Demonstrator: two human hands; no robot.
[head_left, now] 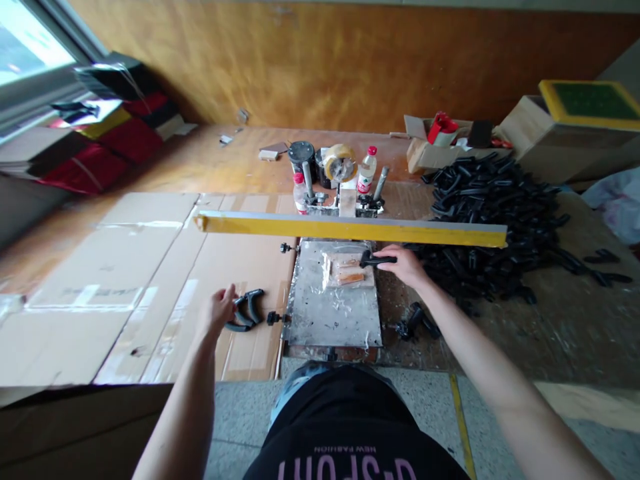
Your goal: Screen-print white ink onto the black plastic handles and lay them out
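Note:
My right hand (401, 263) pinches a black curved plastic handle (379, 259) by one end. The handle's other end is over a small wooden fixture block (363, 281) on the grey metal plate (330, 327). On the cardboard at the left, my left hand (220, 308) has its fingers closed at the end of another black handle (254, 293); its grip is partly hidden. Several similar handles (254, 310) lie right beside those fingers. A long yellow-and-grey screen frame (350, 229) is raised across the back of the plate.
A big heap of black handles (495, 220) covers the right side of the table. Black clamp knobs (275, 318) stick out from the plate's sides. Behind the frame stand a red-capped bottle (367, 170), a tape roll (340, 163) and dark tubs (301, 155). Cardboard boxes (565, 140) stand back right.

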